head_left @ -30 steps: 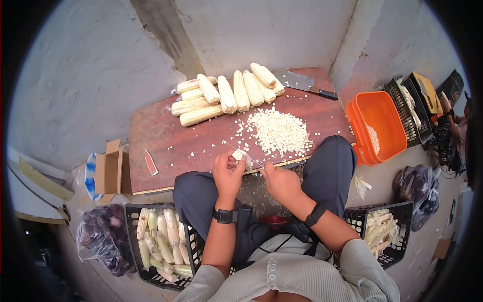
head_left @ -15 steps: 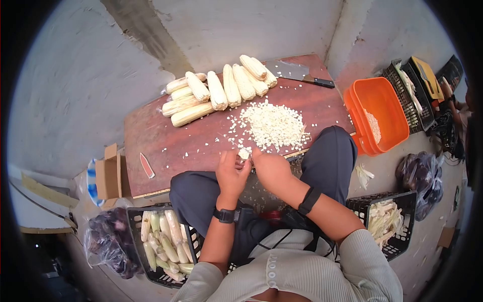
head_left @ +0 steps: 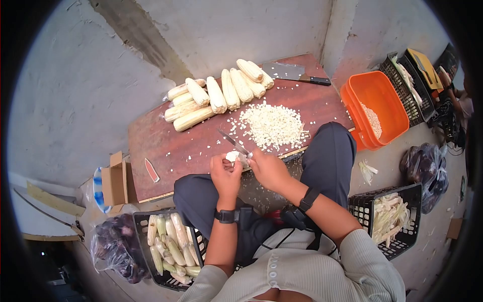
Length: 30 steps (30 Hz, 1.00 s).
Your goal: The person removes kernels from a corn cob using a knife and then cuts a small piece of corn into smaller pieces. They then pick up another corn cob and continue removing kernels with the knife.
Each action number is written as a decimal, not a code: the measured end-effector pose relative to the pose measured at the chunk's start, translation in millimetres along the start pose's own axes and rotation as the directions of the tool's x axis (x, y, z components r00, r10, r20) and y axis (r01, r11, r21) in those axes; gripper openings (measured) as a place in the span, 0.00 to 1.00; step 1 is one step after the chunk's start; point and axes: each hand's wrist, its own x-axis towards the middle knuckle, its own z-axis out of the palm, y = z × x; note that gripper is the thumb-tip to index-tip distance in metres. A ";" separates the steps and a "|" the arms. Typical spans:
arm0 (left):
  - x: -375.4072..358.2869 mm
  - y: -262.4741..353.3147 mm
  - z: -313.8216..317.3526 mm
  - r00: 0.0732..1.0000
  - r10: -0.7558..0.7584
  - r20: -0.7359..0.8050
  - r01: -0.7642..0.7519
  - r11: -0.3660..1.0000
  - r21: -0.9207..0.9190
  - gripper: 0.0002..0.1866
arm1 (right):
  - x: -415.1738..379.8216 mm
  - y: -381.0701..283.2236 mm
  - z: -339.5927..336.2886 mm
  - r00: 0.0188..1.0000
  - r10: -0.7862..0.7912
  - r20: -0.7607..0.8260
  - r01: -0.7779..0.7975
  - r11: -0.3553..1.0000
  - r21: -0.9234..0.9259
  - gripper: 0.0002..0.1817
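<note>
My left hand [head_left: 225, 177] holds a short pale piece of corn [head_left: 236, 158] at the table's front edge, with its fingers round it. In my right hand [head_left: 269, 169] is a small knife [head_left: 235, 142], its blade angled up and left over the corn piece. Just beyond my hands, a pile of loose white kernels [head_left: 274, 126] lies on the red-brown table [head_left: 166, 151]. Behind it several peeled corn cobs [head_left: 230, 90] rest in a row, beside a large cleaver [head_left: 297, 73].
An orange bin [head_left: 397, 108] with kernels stands right of the table. Black crates of corn [head_left: 173, 244] and husks [head_left: 390, 219] flank my legs. A red-and-white blade-shaped object [head_left: 151, 170] lies at the table's left. A cardboard box [head_left: 115, 183] stands beside it. Another person's arm [head_left: 455, 100] shows far right.
The knife blade, hardly visible before, now shows clearly above the corn piece. My left hand has shifted slightly left and down, and the view has tilted a little.
</note>
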 end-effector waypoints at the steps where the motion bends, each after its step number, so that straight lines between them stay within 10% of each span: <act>1: -0.6 -1.5 0.0 1.000 -0.014 -0.011 0.013 0.999 -0.032 0.15 | -3.9 -5.2 -4.8 1.000 -0.010 0.020 0.011 0.999 -0.049 0.12; 9: -1.5 -0.5 -2.9 0.999 -0.043 0.012 0.043 0.999 -0.032 0.15 | -32.3 4.0 -6.0 0.995 -0.056 0.085 0.087 0.908 -0.411 0.08; 30: 0.1 10.5 1.1 0.985 0.068 0.160 -0.085 0.991 0.105 0.14 | 1.3 7.1 1.4 0.985 -0.062 0.160 0.122 0.910 -0.396 0.05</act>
